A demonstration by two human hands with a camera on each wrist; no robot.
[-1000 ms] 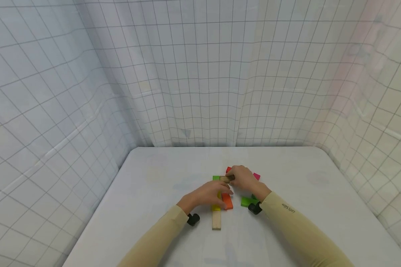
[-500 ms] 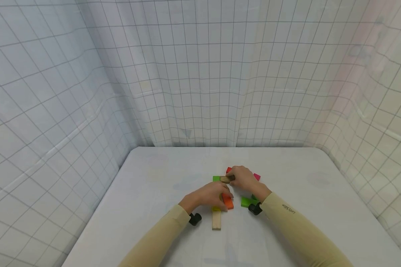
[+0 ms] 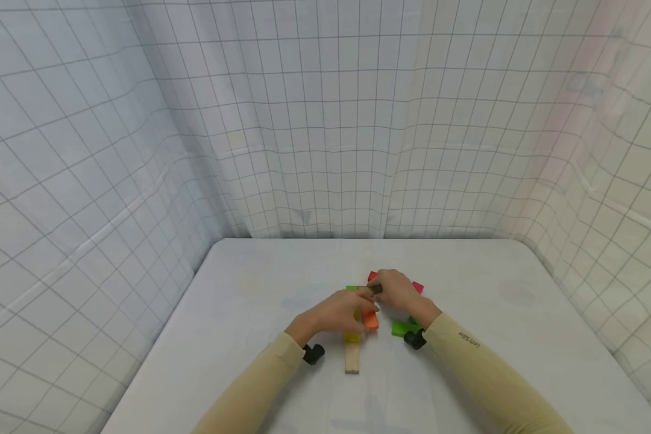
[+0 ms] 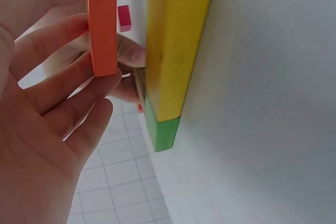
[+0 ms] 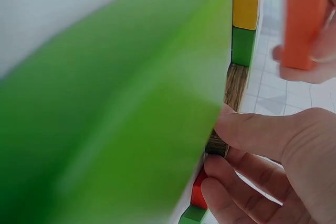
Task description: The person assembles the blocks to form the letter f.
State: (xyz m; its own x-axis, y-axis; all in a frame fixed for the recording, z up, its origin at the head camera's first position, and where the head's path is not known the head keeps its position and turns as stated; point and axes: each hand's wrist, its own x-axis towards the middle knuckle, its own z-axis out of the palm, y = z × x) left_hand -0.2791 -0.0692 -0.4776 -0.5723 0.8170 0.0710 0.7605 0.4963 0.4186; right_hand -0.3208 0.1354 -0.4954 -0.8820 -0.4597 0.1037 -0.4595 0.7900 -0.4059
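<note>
My left hand [image 3: 340,312] pinches an orange block [image 4: 103,30] between thumb and fingertips, raised beside the yellow block [image 4: 176,45]. With thumb and fingers my right hand [image 3: 397,293] grips a brown wood-grain block [image 5: 236,85] that lies on the table. That block's far end meets a green block [image 5: 243,45], which in turn adjoins the yellow one. A pale wooden block [image 3: 351,358] continues the row toward the front. In the head view, my left fingers hide much of the yellow block.
A bright green block [image 3: 402,328] lies under my right wrist and looms large in the right wrist view. Beyond the right hand are a red block [image 3: 372,275] and a pink block [image 3: 418,287]. Gridded white curtains [image 3: 325,150] surround the white table [image 3: 260,271].
My left hand has lifted the orange block off the table and moved it slightly away from me. The right hand has stayed in place on the brown block.
</note>
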